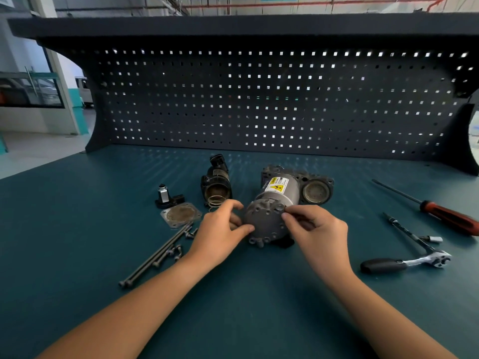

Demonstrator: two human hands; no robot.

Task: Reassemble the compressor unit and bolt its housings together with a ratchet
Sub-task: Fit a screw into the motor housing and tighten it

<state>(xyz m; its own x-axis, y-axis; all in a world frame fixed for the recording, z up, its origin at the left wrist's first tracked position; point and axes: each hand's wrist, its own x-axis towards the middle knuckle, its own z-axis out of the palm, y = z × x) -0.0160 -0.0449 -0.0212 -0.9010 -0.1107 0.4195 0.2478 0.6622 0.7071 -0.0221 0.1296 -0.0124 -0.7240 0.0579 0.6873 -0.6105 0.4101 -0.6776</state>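
Note:
The grey compressor unit (277,200) lies on its side at the bench's middle, its round end cap (264,221) facing me and a yellow warning label on top. My left hand (220,229) grips the cap's left edge with thumb and curled fingers. My right hand (313,226) pinches the cap's upper right edge. Left of the unit lie a black housing (216,181) with a spring (215,202) at its mouth, a square cover plate (181,215), a small valve part (166,196), long bolts (155,257) and short screws (176,251). A ratchet (407,261) lies at the right.
A red-handled screwdriver (445,213) lies at the far right, an extension bar (407,231) and a small socket (432,239) near the ratchet. A dark pegboard (259,99) stands along the back of the green bench (233,307).

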